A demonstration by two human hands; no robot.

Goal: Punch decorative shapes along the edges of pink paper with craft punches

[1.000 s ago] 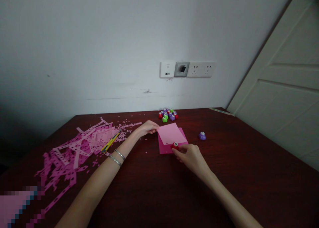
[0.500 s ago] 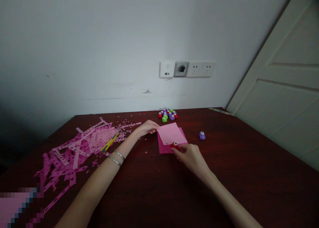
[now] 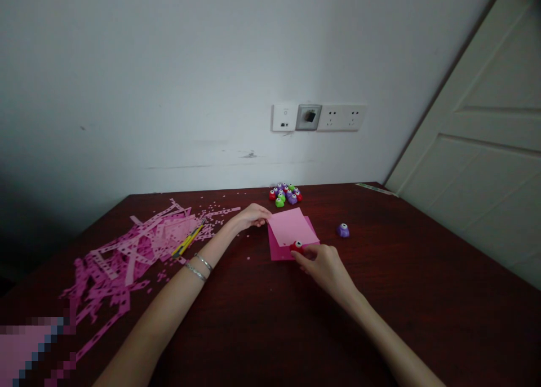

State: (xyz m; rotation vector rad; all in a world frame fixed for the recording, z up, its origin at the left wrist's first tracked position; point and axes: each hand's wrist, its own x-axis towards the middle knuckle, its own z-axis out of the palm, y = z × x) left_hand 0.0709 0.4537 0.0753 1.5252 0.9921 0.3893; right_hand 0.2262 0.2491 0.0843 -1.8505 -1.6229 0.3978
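Note:
My left hand [image 3: 253, 215] pinches the left corner of a light pink paper sheet [image 3: 291, 225], which is tilted over a darker pink sheet [image 3: 276, 254]. Between the fingers of my right hand [image 3: 319, 260] is a small red paper punch [image 3: 297, 246] with a round white-and-black button on top. The punch sits at the near edge of the light pink sheet; whether the paper is inside its slot cannot be made out. To the right, apart from both hands, stands a purple punch [image 3: 343, 230].
Several red, green and purple punches [image 3: 285, 195] cluster near the wall. Punched pink strips [image 3: 114, 274] and small cutouts are heaped at the left, with a yellow craft knife [image 3: 188, 240] on them. A pale strip [image 3: 375, 189] lies at the back right edge of the wooden table [image 3: 270, 330].
Both hands, the paper and the red punch hold almost the same position. The whole view has shifted very slightly.

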